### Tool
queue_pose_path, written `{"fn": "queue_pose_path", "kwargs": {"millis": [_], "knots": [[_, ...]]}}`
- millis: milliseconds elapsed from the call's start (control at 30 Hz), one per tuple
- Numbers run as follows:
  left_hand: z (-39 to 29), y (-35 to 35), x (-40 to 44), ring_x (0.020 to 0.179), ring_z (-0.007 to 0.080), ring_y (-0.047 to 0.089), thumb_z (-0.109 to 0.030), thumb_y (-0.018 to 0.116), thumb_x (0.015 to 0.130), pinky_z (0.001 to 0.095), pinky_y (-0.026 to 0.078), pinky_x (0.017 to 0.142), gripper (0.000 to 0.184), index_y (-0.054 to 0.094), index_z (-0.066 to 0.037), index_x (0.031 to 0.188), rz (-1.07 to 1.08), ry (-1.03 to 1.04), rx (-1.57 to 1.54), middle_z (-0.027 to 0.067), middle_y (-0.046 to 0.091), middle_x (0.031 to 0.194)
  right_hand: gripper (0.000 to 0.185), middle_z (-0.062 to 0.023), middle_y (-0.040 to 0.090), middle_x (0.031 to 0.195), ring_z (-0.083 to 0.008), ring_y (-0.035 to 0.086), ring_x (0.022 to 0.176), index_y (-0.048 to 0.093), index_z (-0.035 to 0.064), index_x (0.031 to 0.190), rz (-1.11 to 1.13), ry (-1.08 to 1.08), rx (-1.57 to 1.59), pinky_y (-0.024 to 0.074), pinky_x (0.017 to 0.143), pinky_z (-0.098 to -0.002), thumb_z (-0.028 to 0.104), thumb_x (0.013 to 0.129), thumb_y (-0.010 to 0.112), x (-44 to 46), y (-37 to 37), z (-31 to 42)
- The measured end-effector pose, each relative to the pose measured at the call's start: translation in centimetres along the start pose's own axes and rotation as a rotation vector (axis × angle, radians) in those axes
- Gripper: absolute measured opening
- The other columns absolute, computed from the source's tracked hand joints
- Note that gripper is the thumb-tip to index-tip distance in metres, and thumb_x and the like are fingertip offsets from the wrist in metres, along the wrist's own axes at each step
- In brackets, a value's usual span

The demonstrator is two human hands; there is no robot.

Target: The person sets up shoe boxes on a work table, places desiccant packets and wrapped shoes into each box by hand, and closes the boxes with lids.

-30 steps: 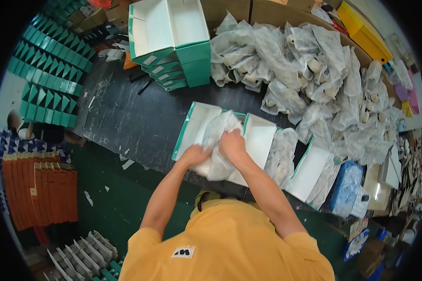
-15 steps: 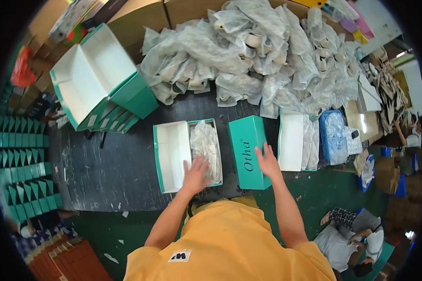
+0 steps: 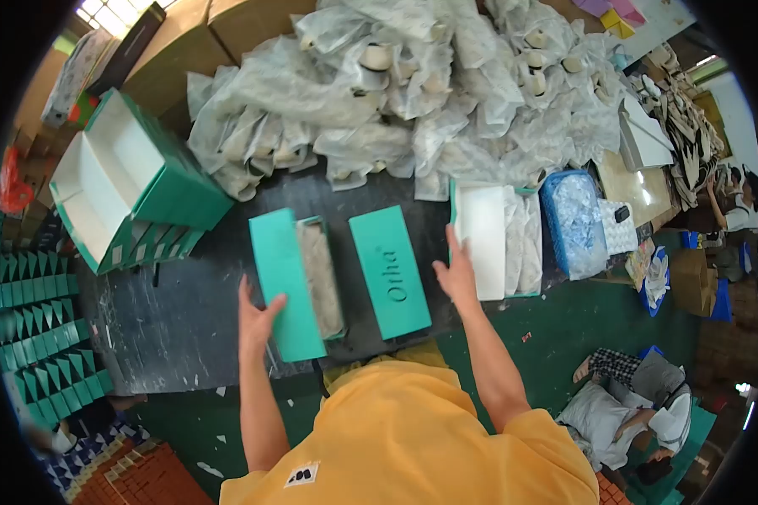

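Observation:
A green box at left centre has its lid [image 3: 285,284] tilted partly over it, and wrapped contents [image 3: 320,278] show along its right side. My left hand [image 3: 259,318] is at the lid's left edge, thumb and fingers spread. A closed green box [image 3: 390,272] marked "Otha" lies in the middle. Between it and an open box [image 3: 480,244] with a white inner lid and wrapped contents is my right hand [image 3: 456,271], fingers apart, holding nothing, close to the open box's left edge.
Wrapped shoes [image 3: 379,93] are heaped along the back of the dark table [image 3: 185,337]. Stacked green boxes [image 3: 177,189] stand at the back left. A blue basket [image 3: 574,223] sits at the right. Two people [image 3: 632,412] are at the lower right.
The left box's lid has swung over toward its contents. My left hand has moved left to the lid; my right hand has left the closed box and moved toward the open box. The view has shifted.

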State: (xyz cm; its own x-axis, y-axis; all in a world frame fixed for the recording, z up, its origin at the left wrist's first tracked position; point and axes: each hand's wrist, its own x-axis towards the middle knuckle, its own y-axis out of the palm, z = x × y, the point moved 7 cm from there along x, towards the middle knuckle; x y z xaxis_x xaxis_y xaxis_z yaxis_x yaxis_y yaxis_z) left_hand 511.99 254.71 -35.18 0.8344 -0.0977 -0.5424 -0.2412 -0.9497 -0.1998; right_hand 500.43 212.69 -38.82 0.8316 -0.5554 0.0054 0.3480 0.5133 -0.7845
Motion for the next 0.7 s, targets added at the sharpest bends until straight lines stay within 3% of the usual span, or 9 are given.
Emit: {"fn": "queue_pose_path", "kwargs": {"millis": [33, 67, 100, 167, 200, 300, 400, 467, 700], "knots": [[0.4, 2.1, 1.8, 0.139, 0.0307, 0.040, -0.030, 0.080, 0.081, 0.0400, 0.039, 0.109, 0.102, 0.017, -0.003, 0.157, -0.112, 0.080, 0.241, 0.0223, 0.031, 0.156, 0.056, -0.0300, 0.036, 0.147, -0.0518, 0.047, 0.124, 0.046, 0.0174, 0.146, 0.158, -0.013, 0.146, 0.0435, 0.102, -0.0539, 0.026, 0.093, 0.061, 0.2, -1.8, 2.2], [1.1, 5.5, 2.7, 0.139, 0.0307, 0.040, -0.030, 0.080, 0.081, 0.0400, 0.039, 0.109, 0.102, 0.017, -0.003, 0.157, -0.113, 0.082, 0.237, 0.0223, 0.031, 0.156, 0.055, -0.0287, 0.042, 0.141, -0.0493, 0.052, 0.120, 0.050, 0.0167, 0.143, 0.142, 0.011, -0.188, 0.0470, 0.097, -0.0540, 0.032, 0.091, 0.063, -0.5, -6.1, 4.8], [2.4, 8.4, 2.6, 0.142, 0.0367, 0.031, -0.038, 0.077, 0.081, 0.0487, 0.032, 0.111, 0.103, 0.015, -0.007, 0.158, -0.233, 0.016, 0.495, 0.0233, 0.023, 0.158, 0.055, -0.0249, 0.048, 0.134, -0.0466, 0.053, 0.119, 0.055, 0.0151, 0.139, 0.053, 0.116, -0.082, 0.0470, 0.097, -0.0534, 0.035, 0.089, 0.066, -0.2, -10.4, 4.2], [4.0, 12.7, 2.3, 0.147, 0.0488, 0.012, -0.052, 0.071, 0.081, 0.0662, 0.018, 0.114, 0.107, 0.009, -0.014, 0.160, -0.466, -0.111, 1.015, 0.0251, 0.005, 0.163, 0.053, -0.0239, 0.042, 0.144, -0.0466, 0.053, 0.121, 0.057, 0.0139, 0.136, -0.034, 0.222, -0.265, 0.0471, 0.097, -0.0529, 0.045, 0.094, 0.059, 0.5, -15.1, -0.9], [4.2, 13.6, 2.6, 0.144, 0.0568, 0.011, -0.053, 0.071, 0.079, 0.0728, 0.014, 0.111, 0.107, 0.011, -0.015, 0.159, -0.556, -0.047, 1.023, 0.0255, 0.002, 0.163, 0.053, -0.0239, 0.042, 0.144, -0.0466, 0.053, 0.121, 0.057, 0.0139, 0.136, -0.035, 0.230, -0.263, 0.0471, 0.097, -0.0529, 0.045, 0.094, 0.059, 1.1, -15.2, -4.8], [4.4, 14.7, 2.9, 0.144, 0.0535, 0.016, -0.054, 0.071, 0.078, 0.0707, 0.018, 0.111, 0.108, 0.010, -0.018, 0.160, -0.657, -0.042, 1.161, 0.0231, 0.003, 0.163, 0.057, -0.0279, 0.048, 0.140, -0.0482, 0.055, 0.117, 0.059, 0.0081, 0.132, 0.051, 0.540, -0.291, 0.0473, 0.094, -0.0527, 0.053, 0.099, 0.045, 0.3, -9.3, -19.0], [4.5, 15.0, 3.6, 0.142, 0.0530, 0.018, -0.053, 0.071, 0.078, 0.0698, 0.019, 0.110, 0.107, 0.012, -0.018, 0.160, -0.679, -0.030, 1.182, 0.0234, 0.005, 0.163, 0.064, -0.0307, 0.059, 0.125, -0.0492, 0.057, 0.112, 0.059, 0.0029, 0.128, 0.089, 0.558, 0.099, 0.0471, 0.093, -0.0513, 0.056, 0.102, 0.034, 1.2, -4.7, -23.1], [5.0, 14.2, 2.9, 0.142, 0.0530, 0.018, -0.054, 0.071, 0.077, 0.0695, 0.019, 0.110, 0.107, 0.013, -0.018, 0.159, -0.669, -0.062, 1.204, 0.0236, 0.006, 0.163, 0.061, -0.0308, 0.066, 0.106, -0.0493, 0.059, 0.108, 0.060, 0.0012, 0.126, 0.016, 0.482, 0.184, 0.0467, 0.092, -0.0510, 0.052, 0.103, 0.035, 0.5, -4.3, -23.0], [7.6, 18.6, 0.0, 0.140, 0.0553, 0.017, -0.067, 0.055, 0.086, 0.0735, 0.015, 0.106, 0.097, 0.019, -0.014, 0.158, -0.508, 0.020, 1.002, 0.0297, 0.007, 0.160, 0.056, -0.0304, 0.065, 0.109, -0.0484, 0.061, 0.106, 0.060, 0.0069, 0.128, 0.222, 0.282, 0.092, 0.0488, 0.091, -0.0502, 0.050, 0.103, 0.035, -0.7, 1.9, -14.1]]}}
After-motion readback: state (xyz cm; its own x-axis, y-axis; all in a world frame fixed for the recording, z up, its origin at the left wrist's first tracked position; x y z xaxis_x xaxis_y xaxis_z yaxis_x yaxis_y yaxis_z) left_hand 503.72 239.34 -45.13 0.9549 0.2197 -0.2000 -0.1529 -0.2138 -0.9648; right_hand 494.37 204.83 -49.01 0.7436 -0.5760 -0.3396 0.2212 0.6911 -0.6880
